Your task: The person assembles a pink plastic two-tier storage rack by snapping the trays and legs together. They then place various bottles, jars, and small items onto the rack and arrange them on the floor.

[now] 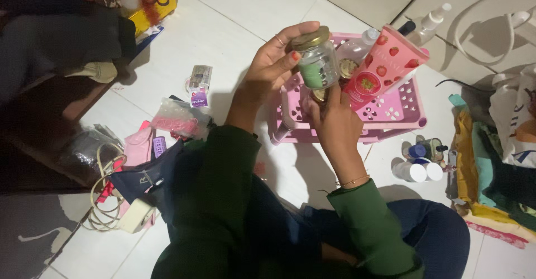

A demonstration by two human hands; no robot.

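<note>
1. Far left: dark clothes (61, 39) piled by a yellow box (162, 3) of small bottles at the top; lower down, a coiled cream cable (103, 201) lay on the white tiled floor (234, 11).
2. Next over: a small purple-labelled sachet (199, 86) and a clear bag of pink items (177, 121) lay on the floor, near each other.
3. Left hand (273, 70), sleeve in dark green, was raised over the floor; its fingers (296, 33) curled around a clear glass jar (316, 61) with a gold lid, gripping it from the lid side. Jar was tilted, held in the air just in front of the basket.
4. Right hand (335, 120) came up from below, fingers closed on the lower end of a pink strawberry-print tube (385, 67); fingertips also touched the bottom of the jar. A thin bracelet sat on that wrist.
5. Behind both hands: a pink perforated basket (399, 111) on the floor, with a clear bottle (357, 47) standing in it.
6. Right of basket: small white-capped bottles (419, 167) grouped on the floor.
7. Far right: folded coloured clothes (486, 173) stacked; a white spray bottle (432, 22) lay above.
</note>
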